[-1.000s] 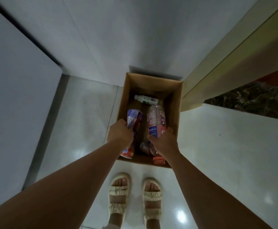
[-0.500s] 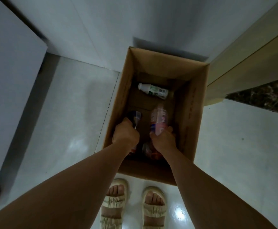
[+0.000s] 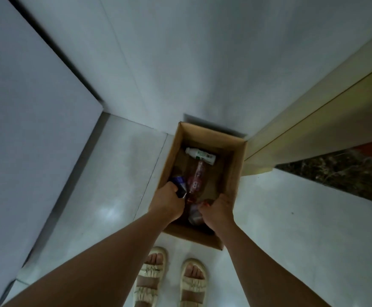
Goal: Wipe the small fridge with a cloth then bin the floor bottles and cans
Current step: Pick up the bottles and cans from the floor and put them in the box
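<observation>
Reaching into box (image 3: pixel 236 171): left hand (image 3: pixel 166 203) gripping can (image 3: pixel 179 185), right hand (image 3: pixel 218 212) curled.

Pink bottle (image 3: pixel 195 180) released (lying in box (image 3: pixel 236 171))

Left hand (image 3: pixel 167 203) fingers hidden – can (image 3: pixel 179 185) partly covered, label unreadable.

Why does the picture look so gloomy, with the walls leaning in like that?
Head view: the room light is dim, so the inside of the cardboard box falls in shadow and the can in the left hand is hard to read; pale glare spots sit on the floor tiles; the wide-angle lens bends the wall edges; the right hand looks soft.
</observation>
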The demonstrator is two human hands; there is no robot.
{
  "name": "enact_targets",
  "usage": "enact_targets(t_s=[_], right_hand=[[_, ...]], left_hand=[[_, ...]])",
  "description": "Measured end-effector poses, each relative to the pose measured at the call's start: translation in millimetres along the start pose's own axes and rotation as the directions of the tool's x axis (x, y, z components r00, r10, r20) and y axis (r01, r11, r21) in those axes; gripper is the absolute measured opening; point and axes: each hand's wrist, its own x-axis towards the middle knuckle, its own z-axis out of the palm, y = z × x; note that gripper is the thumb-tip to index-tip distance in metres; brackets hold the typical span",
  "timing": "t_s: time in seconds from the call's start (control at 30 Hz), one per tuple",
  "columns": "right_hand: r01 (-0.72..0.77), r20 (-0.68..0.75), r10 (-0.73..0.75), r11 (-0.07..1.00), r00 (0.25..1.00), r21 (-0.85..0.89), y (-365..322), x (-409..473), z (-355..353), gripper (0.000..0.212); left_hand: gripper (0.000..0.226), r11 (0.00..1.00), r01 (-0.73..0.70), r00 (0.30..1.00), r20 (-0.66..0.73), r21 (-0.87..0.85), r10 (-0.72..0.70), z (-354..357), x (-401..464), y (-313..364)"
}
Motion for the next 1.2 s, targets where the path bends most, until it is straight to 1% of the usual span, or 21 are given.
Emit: enact_targets(t_s=[0.13, 0.3, 0.47, 0.6, 0.77, 0.9, 0.97, 1.07, 1.13, 1.2], right_hand=[[0.057, -0.002, -0.057, 0.998, 0.998, 0.016, -30, -52, -46, 0.077], [0.171, -0.006, -0.172, 0.984, 0.985, -0.057, -68, -121, -95, 0.075], [0.286, 0.014, -0.287, 0.945, 0.958, -0.159, -93, -187, -127, 0.078], [0.357, 0.039, -0.358, 0.908, 0.933, -0.218, -106, -234, -140, 0.074], [0.449, 0.081, -0.444, 0.857, 0.892, -0.253, -115, -292, -132, 0.073], [0.492, 0.146, -0.470, 0.826, 0.870, -0.275, -113, -350, -109, 0.073], [0.517, 0.175, -0.487, 0.795, 0.856, -0.316, -108, -382, -93, 0.069], [0.573, 0.238, -0.521, 0.751, 0.820, -0.329, -91, -432, -64, 0.064], [0.617, 0.266, -0.557, 0.702, 0.787, -0.357, -75, -466, -43, 0.067], [0.651, 0.295, -0.580, 0.661, 0.759, -0.374, -58, -503, -20, 0.070]], left_hand=[[0.035, 0.999, -0.020, 0.998, -0.053, -0.040, 0.017, -49, -50, 24], [0.037, 0.987, -0.035, 0.993, -0.115, -0.157, 0.017, -108, -122, 49], [0.042, 0.962, -0.036, 0.984, -0.178, -0.271, -0.014, -150, -189, 52], [0.045, 0.929, -0.025, 0.980, -0.193, -0.369, -0.050, -174, -239, 40], [0.045, 0.891, -0.031, 0.972, -0.220, -0.453, -0.078, -192, -298, 8], [0.046, 0.844, -0.006, 0.963, -0.232, -0.537, -0.141, -196, -350, -33], [0.047, 0.826, 0.003, 0.954, -0.246, -0.564, -0.172, -195, -380, -60], [0.048, 0.810, 0.011, 0.926, -0.300, -0.586, -0.230, -188, -429, -106], [0.049, 0.797, 0.016, 0.902, -0.335, -0.604, -0.273, -180, -467, -140], [0.049, 0.761, 0.004, 0.878, -0.362, -0.648, -0.313, -171, -508, -177]])
